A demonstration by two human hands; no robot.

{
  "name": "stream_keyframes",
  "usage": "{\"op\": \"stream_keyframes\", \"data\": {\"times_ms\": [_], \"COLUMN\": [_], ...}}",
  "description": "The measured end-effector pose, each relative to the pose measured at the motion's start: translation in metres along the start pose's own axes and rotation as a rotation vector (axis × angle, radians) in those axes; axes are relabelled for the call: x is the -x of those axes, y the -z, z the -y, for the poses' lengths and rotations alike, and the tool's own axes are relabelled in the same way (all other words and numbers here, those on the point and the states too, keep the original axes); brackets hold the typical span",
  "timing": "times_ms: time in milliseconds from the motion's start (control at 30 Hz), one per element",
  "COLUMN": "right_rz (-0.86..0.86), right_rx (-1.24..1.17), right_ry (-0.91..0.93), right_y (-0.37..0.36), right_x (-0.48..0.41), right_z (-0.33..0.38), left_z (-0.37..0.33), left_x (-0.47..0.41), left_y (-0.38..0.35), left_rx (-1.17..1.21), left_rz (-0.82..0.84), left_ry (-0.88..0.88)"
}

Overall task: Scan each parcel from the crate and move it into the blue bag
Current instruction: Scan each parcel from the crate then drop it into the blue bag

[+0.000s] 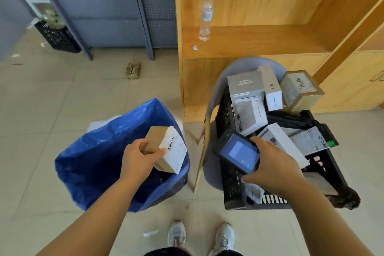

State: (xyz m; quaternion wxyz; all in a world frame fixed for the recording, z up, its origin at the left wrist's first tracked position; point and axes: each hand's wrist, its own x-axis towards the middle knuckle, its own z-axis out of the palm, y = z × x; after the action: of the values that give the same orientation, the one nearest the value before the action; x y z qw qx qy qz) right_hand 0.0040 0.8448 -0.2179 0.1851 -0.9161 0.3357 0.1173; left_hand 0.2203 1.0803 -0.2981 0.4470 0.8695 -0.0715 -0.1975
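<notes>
Now, left of the crate (pixel 231 185), the left hand (pixel 138 161) grasps a brown parcel (pixel 167 148) and the blue bag (pixel 93 162) stands open. The right hand (pixel 276 169) grips the scanner (pixel 236 151) above the crate

Single head-worn wide-angle view, steeply downward, close above blue bag (pixel 87 164) and crate (pixel 228 189).

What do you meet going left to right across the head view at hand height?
blue bag → left hand → brown parcel → wooden chair leg → scanner → right hand
</notes>
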Motion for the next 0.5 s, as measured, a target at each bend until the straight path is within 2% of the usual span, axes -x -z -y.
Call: {"op": "stream_keyframes", "data": {"times_ms": [67, 133, 267, 500], "right_rz": [0.015, 0.030, 0.042, -0.011], "right_rx": [0.004, 0.023, 0.037, -0.001], "right_ry": [-0.005, -0.013, -0.044, -0.182], "right_y": [-0.006, -0.013, -0.020, -0.013], "right_x": [-0.001, 0.001, 0.008, 0.026], "right_z": [0.016, 0.028, 0.041, 0.021], "left_z": [0.015, 0.027, 0.039, 0.026], "left_x": [-0.011, -0.021, -0.030, -0.029], "left_y": [0.016, 0.025, 0.029, 0.001], "left_rx": [-0.102, -0.219, -0.381, -0.476], "left_rz": [-0.034, 0.004, 0.180, 0.506], "left_ry": [-0.031, -0.004, 0.046, 0.017]}}
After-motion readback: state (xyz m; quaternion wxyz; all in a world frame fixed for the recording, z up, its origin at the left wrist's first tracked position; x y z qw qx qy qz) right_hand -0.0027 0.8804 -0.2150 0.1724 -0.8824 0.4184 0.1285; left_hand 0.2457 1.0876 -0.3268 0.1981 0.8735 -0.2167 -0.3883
